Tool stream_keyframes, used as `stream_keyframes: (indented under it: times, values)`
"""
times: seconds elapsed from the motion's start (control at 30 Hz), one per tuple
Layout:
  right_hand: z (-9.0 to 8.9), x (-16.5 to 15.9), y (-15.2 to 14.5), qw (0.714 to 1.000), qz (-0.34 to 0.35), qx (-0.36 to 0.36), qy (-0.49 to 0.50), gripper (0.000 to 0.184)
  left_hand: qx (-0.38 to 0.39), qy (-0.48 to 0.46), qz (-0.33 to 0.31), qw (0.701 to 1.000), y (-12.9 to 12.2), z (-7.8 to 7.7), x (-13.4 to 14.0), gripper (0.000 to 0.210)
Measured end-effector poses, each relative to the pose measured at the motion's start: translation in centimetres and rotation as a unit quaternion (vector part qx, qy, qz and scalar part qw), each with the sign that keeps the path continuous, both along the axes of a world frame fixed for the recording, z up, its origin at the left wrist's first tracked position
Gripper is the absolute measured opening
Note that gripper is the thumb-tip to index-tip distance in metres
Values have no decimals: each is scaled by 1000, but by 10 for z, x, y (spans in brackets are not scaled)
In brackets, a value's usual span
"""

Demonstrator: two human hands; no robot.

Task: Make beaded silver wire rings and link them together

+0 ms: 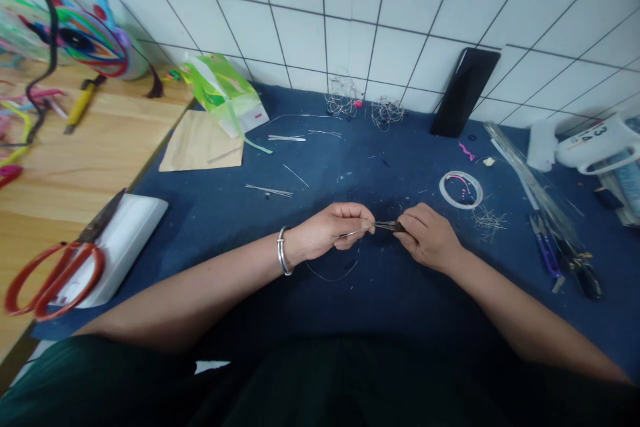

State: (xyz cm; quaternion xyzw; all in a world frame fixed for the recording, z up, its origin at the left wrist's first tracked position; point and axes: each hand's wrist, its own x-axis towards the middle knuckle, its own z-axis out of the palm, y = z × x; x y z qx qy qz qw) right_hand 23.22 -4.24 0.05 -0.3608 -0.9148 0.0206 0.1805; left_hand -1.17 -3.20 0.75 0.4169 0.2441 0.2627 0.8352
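Note:
Thin wire is pinched between the thumb and fingers of my left hand, which wears a silver bangle. My right hand is closed around a pair of pliers; their narrow jaws reach left and meet the wire at my left fingertips. Most of the pliers' handles are hidden in the palm. Below my left hand a loop of fine wire curves over the dark blue cloth. Short straight wires lie in a small bunch to the upper left of the hands.
Orange-handled scissors rest on a white box at left. A black phone leans on the tiled wall. Right of my hands are a white ring, wire scraps and purple-handled pliers. Tangled wire lies by the wall.

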Motion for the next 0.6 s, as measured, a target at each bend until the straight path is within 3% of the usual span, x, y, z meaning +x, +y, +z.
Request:
stream_keyframes:
  times: [0.43,0.53,0.6]
  values:
    - [0,-1,1,1000,-15,6,-19,18,39,47,13,998,-2,2,2,14]
    - [-3,-1,3,998,-45,16,-33,19,128,129,59,981,-1,7,1,14]
    - [-4,0,5,996,-77,3,-34,20,225,207,100,947,0,10,0,15]
